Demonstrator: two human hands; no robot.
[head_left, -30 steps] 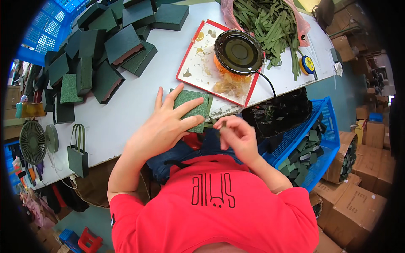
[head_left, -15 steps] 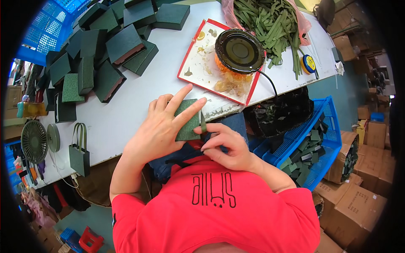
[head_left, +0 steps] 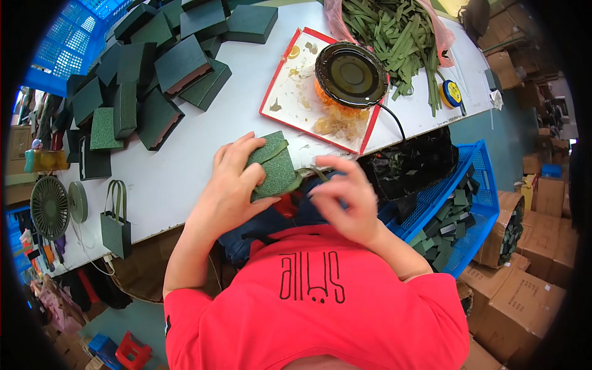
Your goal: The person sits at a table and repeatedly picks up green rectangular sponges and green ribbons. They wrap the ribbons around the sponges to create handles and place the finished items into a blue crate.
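Observation:
My left hand [head_left: 227,182] is closed around a small green textured box [head_left: 277,174] at the table's front edge, its thumb along the lower side. A flat green ribbon [head_left: 271,153] crosses the box's upper face. Another strip of ribbon [head_left: 301,180] sticks out from the lower right corner toward my right hand. Blurred by motion, my right hand [head_left: 348,200] hovers just right of the box. Its index finger and thumb stand apart, and the other fingers are curled. I see nothing gripped in it.
Dark green boxes [head_left: 182,65] are heaped at the back left. A round black hot plate [head_left: 351,74] stands on a red-edged, glue-stained board [head_left: 277,92], beside a pink bag of green ribbons [head_left: 401,37]. A blue crate [head_left: 487,191] sits right; a small handled bag [head_left: 116,225] hangs left.
My left hand has gone from lying spread over the box to gripping its side, and the box has turned. My right hand has moved away from the ribbon, to the right.

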